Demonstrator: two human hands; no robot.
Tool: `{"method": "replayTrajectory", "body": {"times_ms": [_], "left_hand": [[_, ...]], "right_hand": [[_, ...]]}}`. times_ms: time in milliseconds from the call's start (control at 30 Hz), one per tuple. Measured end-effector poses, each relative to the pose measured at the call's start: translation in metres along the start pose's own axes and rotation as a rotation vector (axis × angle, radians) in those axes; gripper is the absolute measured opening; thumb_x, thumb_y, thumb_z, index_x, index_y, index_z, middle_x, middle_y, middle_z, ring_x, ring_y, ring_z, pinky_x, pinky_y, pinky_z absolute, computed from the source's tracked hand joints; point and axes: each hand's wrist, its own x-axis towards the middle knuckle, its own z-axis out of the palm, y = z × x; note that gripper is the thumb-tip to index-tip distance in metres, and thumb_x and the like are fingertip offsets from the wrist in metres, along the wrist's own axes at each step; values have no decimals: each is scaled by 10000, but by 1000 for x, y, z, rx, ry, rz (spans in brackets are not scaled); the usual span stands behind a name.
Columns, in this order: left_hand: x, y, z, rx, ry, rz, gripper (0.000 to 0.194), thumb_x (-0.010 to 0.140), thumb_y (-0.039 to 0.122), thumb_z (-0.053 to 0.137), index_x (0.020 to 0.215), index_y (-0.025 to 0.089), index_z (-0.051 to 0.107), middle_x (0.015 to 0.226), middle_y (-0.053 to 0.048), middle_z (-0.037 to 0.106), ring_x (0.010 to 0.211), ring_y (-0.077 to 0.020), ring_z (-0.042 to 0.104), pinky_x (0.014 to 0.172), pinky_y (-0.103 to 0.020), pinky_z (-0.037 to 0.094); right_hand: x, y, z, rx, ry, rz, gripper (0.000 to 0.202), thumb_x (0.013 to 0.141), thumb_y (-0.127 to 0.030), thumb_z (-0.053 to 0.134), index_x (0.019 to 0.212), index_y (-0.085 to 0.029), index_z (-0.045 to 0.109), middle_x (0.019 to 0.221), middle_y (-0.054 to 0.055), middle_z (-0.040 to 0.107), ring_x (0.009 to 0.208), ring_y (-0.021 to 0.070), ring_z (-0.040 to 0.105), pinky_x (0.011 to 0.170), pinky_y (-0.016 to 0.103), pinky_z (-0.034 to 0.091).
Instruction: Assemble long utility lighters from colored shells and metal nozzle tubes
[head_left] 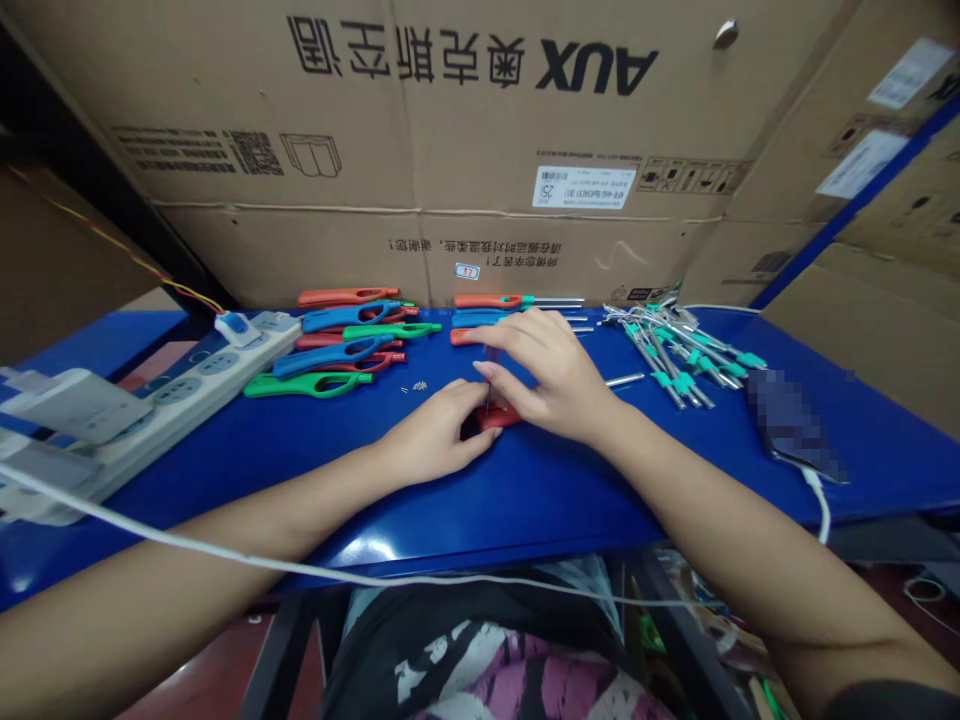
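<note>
My left hand [439, 432] is closed on a red gas lighter [501, 415] and presses it to the blue table. Above it, my right hand [551, 375] pinches a slim upright screwdriver [491, 372], its shaft pointing down at the lighter; the tip is hard to make out. A metal tube [626, 380] extends to the right from under my right hand. Left of my hands lies a small group of tiny screws [418, 386]. Just behind them, an orange lighter [487, 301] with a metal tube and a blue lighter [472, 319] lie side by side.
Several coloured lighter casings [334, 355] are piled at the left, near a white power strip [202, 375] with plugs. Metal lighter tubes with green parts [679, 350] lie at the right, beside a phone [795, 425]. A white cable [360, 578] crosses in front; cardboard [450, 150] stands behind.
</note>
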Motion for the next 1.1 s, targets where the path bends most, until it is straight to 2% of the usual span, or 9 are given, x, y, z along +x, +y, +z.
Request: {"method": "replayTrajectory", "body": {"times_ms": [100, 167, 300, 367, 500, 700, 833, 900, 1100], "left_hand": [[0, 0, 0, -3, 3, -1, 94, 898, 241, 573, 979, 193, 572, 957, -54, 655, 878, -218, 608, 795, -358, 496], [0, 1, -1, 6, -4, -4, 90, 899, 246, 568, 974, 196, 574, 943, -50, 651, 870, -218, 605, 790, -357, 496], [1, 3, -2, 23, -13, -4, 105, 906, 255, 560, 988, 193, 579, 951, -54, 649, 882, -224, 599, 812, -372, 492], [0, 2, -1, 20, -3, 1, 91, 907, 251, 561, 975, 192, 578, 942, -49, 648, 869, -218, 599, 808, -365, 491], [0, 1, 0, -2, 11, 11, 67, 904, 237, 569, 953, 192, 570, 916, -37, 643, 848, -205, 602, 784, -344, 490], [0, 2, -1, 19, -8, -1, 82, 905, 247, 566, 967, 194, 570, 940, -43, 649, 877, -219, 605, 813, -362, 490], [0, 2, -1, 2, 3, 1, 95, 904, 240, 572, 986, 193, 573, 953, -43, 660, 887, -216, 613, 813, -352, 494], [0, 1, -1, -3, 9, 8, 99, 895, 222, 580, 990, 194, 573, 963, -42, 665, 888, -212, 617, 806, -342, 497], [1, -1, 1, 18, 22, 21, 85, 891, 226, 583, 965, 186, 576, 948, -43, 666, 872, -211, 617, 804, -345, 503]], "right_hand": [[0, -2, 4, 155, 12, 66, 317, 1034, -286, 387, 1275, -230, 586, 1106, 69, 714, 1036, 205, 638, 943, 401, 474], [0, 0, 6, 191, 48, 94, 269, 1022, -321, 439, 1192, -227, 625, 1025, 53, 725, 943, 189, 649, 913, 377, 481], [-1, 4, 2, 8, 56, 63, 231, 962, -415, 567, 998, -216, 677, 907, 46, 727, 848, 206, 630, 920, 416, 430], [-1, 4, 0, -15, 1, 34, 247, 991, -378, 509, 1092, -217, 668, 968, 61, 733, 911, 222, 628, 947, 437, 410], [0, 2, 0, 194, -17, 36, 309, 1027, -262, 403, 1259, -220, 603, 1119, 65, 722, 1022, 191, 643, 949, 381, 452], [-1, 7, -1, 31, 65, 8, 219, 944, -397, 605, 1020, -213, 696, 909, 44, 749, 847, 202, 658, 933, 409, 440], [1, 4, -4, 195, -25, 19, 292, 1022, -263, 427, 1211, -198, 640, 1125, 72, 728, 1049, 191, 647, 962, 377, 455], [2, 2, -3, 297, -35, 46, 317, 1024, -215, 400, 1261, -188, 610, 1134, 71, 724, 1069, 169, 647, 945, 341, 476], [1, 5, -1, 85, 58, -50, 177, 969, -326, 567, 1006, -188, 672, 950, 57, 741, 870, 192, 634, 873, 370, 453]]}}
